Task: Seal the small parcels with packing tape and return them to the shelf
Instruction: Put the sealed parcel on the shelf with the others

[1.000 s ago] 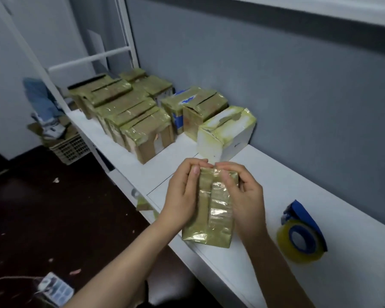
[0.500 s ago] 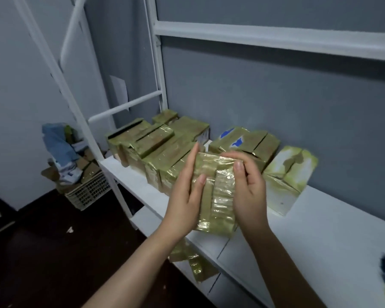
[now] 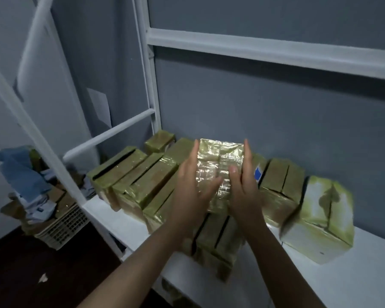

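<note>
At far left on the floor, a slatted plastic basket [image 3: 62,227] holds cardboard scraps and blue cloth [image 3: 20,172], just outside the slanted white frame post [image 3: 31,130]. Right of the post, a row of taped brown parcels [image 3: 138,176] stands packed side by side on the white shelf [image 3: 353,274], reaching back to the grey wall.

The left hand [image 3: 193,192] lies flat against the left side of a glossy tape-wrapped parcel [image 3: 218,165], fingers straight. The right hand [image 3: 242,190] mirrors it on the right side, so the parcel is carried between two open palms, raised above the row and near the wall. Further right stand a blue-labelled parcel [image 3: 257,174], another brown parcel [image 3: 280,185] and a white box [image 3: 318,221].

This parcel looks sealed and only needs setting down. Several shelved parcels show dark flap seams, and whether they need more tape I cannot tell.

No gap shows beneath the carried parcel. The bare shelf right of the white box offers room, the nearest parcel crowds the front edge, and the upper rail [image 3: 276,52] sits well above.
</note>
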